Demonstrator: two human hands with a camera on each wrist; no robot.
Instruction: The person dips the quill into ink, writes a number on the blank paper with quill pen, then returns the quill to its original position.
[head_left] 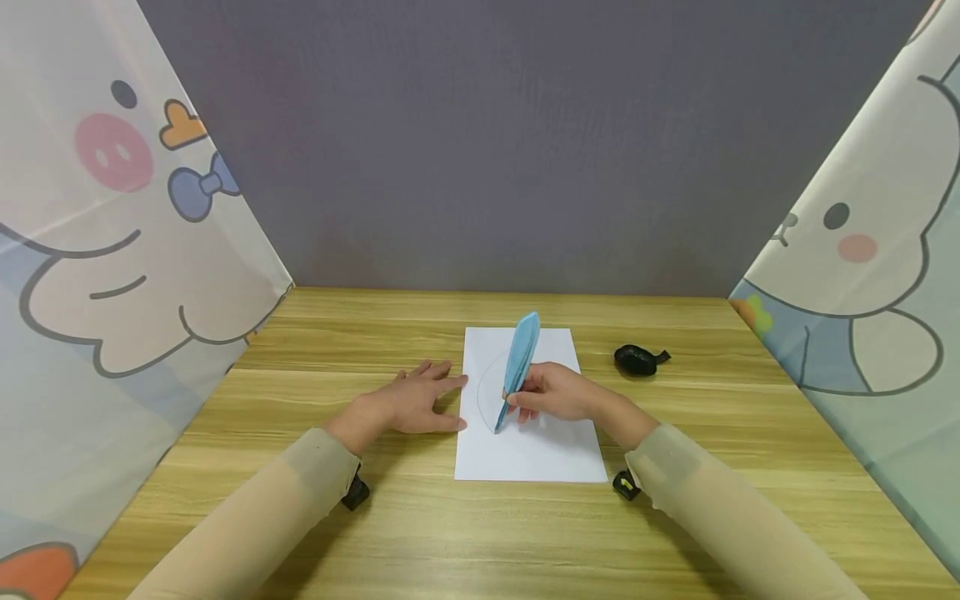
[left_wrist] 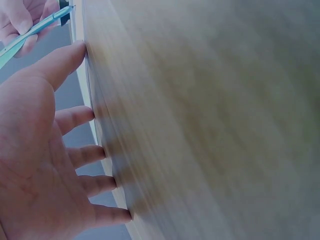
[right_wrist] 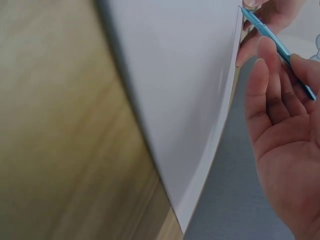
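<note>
- The right hand (head_left: 558, 392) pinches a blue pen (head_left: 522, 354) with a broad, leaf-like upper part, tilted over the paper.
- The left hand (head_left: 426, 402) lies palm down with fingers spread wide, thumb and index fingertips at the paper's left edge.
- The white paper (head_left: 536, 458) lies beneath the pen, whose tip is at the lower end of a thin curved line (head_left: 478, 396).
- Right of the paper, a small black object (head_left: 636, 360) rests on the wood-grain table (head_left: 480, 542).
- A grey panel (head_left: 510, 150) stands behind.
</note>
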